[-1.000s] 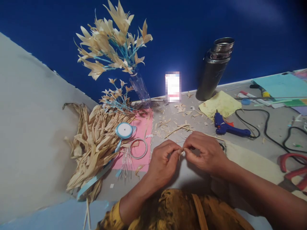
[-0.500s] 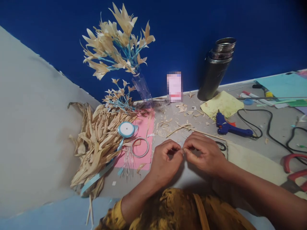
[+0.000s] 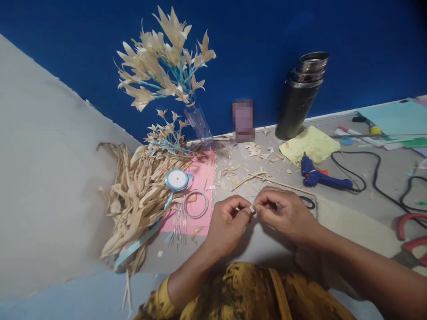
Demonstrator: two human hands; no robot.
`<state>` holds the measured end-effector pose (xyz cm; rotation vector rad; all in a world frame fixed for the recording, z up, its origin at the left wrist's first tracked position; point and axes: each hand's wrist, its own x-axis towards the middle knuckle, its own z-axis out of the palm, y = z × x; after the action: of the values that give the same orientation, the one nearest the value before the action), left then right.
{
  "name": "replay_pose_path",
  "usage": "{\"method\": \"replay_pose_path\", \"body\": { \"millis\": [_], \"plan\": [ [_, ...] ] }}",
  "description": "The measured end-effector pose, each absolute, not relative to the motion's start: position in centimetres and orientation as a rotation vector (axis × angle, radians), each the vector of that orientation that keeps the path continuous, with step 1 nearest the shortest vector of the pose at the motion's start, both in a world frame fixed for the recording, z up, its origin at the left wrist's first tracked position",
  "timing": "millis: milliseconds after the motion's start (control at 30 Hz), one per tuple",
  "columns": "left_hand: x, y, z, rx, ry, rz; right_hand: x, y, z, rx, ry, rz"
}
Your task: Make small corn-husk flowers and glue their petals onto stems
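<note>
My left hand (image 3: 229, 226) and my right hand (image 3: 286, 214) meet over the grey table, fingertips pinched together on one small pale piece (image 3: 253, 212) that I cannot make out. Both hands are closed. A pile of dried husk strips (image 3: 140, 195) lies to the left, with a roll of light blue ribbon (image 3: 176, 180) and a thin ring (image 3: 195, 204) on a pink sheet (image 3: 200, 186). Thin wires (image 3: 178, 224) lie at the sheet's near edge.
A clear bottle holds husk flowers on blue stems (image 3: 167, 66) at the back. A steel flask (image 3: 300, 95), a yellow paper (image 3: 308, 144), a blue glue gun (image 3: 320, 178) with black cable, red-handled scissors (image 3: 412, 233) and husk scraps (image 3: 247, 171) surround the hands.
The hands have stayed pinched together with slight finger shifts. The view has drifted a little, so the table's things sit slightly to the right.
</note>
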<state>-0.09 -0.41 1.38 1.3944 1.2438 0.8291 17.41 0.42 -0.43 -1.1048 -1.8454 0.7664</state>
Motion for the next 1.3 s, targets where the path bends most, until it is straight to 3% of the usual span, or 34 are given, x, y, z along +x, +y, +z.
{"method": "replay_pose_path", "body": {
  "millis": [667,867,1067,1300],
  "plan": [
    [-0.1,-1.5,1.3,2.225,1.331,0.840,17.5,0.4,-1.0,-1.019,-2.003,0.403],
    [0.1,-1.6,0.9,2.164,1.300,0.904,17.2,0.2,-1.2,-1.039,-1.950,0.361],
    [-0.1,-1.1,0.9,1.921,1.291,0.961,17.8,0.5,-0.6,-1.043,-1.933,0.612],
    [-0.2,-1.3,1.0,1.986,1.296,0.965,18.1,0.7,-0.5,-0.973,-1.996,0.541]
  ]
}}
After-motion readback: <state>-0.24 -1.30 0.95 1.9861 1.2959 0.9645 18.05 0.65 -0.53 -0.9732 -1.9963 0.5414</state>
